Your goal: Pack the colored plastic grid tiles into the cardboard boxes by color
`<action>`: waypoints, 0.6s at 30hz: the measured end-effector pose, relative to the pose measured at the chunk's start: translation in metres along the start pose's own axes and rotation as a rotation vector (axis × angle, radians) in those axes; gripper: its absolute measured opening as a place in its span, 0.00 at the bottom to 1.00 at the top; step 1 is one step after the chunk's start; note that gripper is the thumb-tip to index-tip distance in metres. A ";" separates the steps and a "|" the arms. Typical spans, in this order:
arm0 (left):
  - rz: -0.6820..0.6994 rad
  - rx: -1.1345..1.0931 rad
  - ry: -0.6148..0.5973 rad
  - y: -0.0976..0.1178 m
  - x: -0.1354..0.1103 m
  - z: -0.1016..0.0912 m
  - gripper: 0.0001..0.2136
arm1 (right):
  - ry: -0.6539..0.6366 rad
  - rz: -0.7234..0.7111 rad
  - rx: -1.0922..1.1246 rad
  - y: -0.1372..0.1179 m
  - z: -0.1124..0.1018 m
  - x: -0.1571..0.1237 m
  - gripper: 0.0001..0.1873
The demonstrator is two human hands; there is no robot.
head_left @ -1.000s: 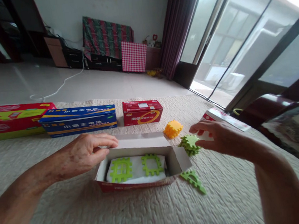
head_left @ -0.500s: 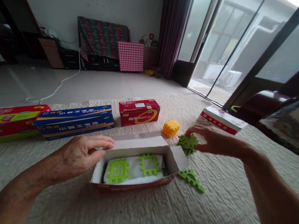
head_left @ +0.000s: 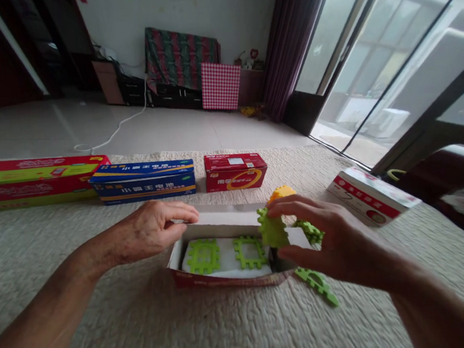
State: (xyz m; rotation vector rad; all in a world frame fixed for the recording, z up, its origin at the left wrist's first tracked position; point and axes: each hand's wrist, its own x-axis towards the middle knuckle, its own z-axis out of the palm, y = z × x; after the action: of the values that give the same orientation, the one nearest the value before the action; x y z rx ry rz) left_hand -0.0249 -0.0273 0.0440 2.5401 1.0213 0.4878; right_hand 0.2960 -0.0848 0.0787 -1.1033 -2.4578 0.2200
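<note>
An open cardboard box [head_left: 227,280] stands in front of me, its lid flap folded back. Inside, two green frame-shaped building pieces, one with bars [head_left: 203,256] and one with a square opening [head_left: 250,252], lie on white padding [head_left: 229,266]. My left hand [head_left: 158,227] grips the box's back left edge by the flap. Between the thumb and fingers of my right hand [head_left: 327,236] is a green notched building block tile [head_left: 272,229], held tilted above the box's right end. Behind that hand, more green pieces [head_left: 312,232] are partly hidden.
A yellow notched cube [head_left: 282,192] and a green triangular piece [head_left: 318,286] lie beside the box. Along the back stand a red-and-green box [head_left: 36,182], a blue battery box [head_left: 144,181] and a red box [head_left: 235,172]. A white-and-red box [head_left: 372,194] sits right, on the quilted cover [head_left: 192,340].
My right hand has lifted a green tile off the pile and moved it left over the box's right end. My left hand stays at the box's edge. The view has shifted left.
</note>
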 end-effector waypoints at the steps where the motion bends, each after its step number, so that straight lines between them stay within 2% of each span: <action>1: -0.002 -0.001 -0.001 0.001 0.000 0.000 0.15 | -0.023 -0.006 0.029 -0.008 0.006 0.006 0.23; 5: -0.003 -0.011 -0.005 0.004 0.000 -0.002 0.17 | -0.124 -0.076 0.091 -0.030 0.025 0.034 0.21; 9: 0.018 -0.058 0.003 0.005 0.000 -0.002 0.18 | -0.185 -0.213 0.101 -0.038 0.037 0.054 0.21; 12: 0.042 -0.112 0.021 0.004 -0.001 -0.001 0.18 | -0.183 -0.258 0.099 -0.039 0.043 0.062 0.22; 18: 0.021 -0.129 0.020 0.004 -0.001 -0.002 0.17 | -0.176 -0.259 0.052 -0.041 0.049 0.065 0.20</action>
State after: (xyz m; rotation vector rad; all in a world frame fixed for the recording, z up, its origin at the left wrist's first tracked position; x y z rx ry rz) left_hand -0.0247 -0.0300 0.0475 2.4382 0.9395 0.5668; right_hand 0.2078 -0.0627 0.0685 -0.7623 -2.7026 0.3096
